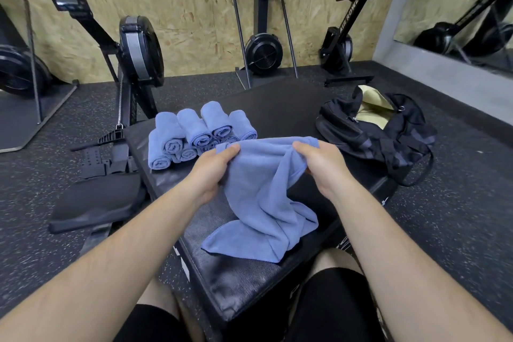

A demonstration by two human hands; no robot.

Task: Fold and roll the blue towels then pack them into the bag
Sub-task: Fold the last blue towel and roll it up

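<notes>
A soft, matt blue cloth towel (pixel 261 197) with a fine nap and stitched hem hangs over a black padded box (pixel 244 280) whose textured vinyl-like cover catches a dull sheen. Rolled towels (pixel 194 136) of the same fleecy cloth sit beside a black woven-fabric bag (pixel 388 136) with a pale lining. Speckled rubber flooring (pixel 458 216) looks rough; the wall (pixel 194 8) is coarse chipboard, unfinished.

Blue towel (pixel 263 197) between both hands, above black box (pixel 238 280)
</notes>
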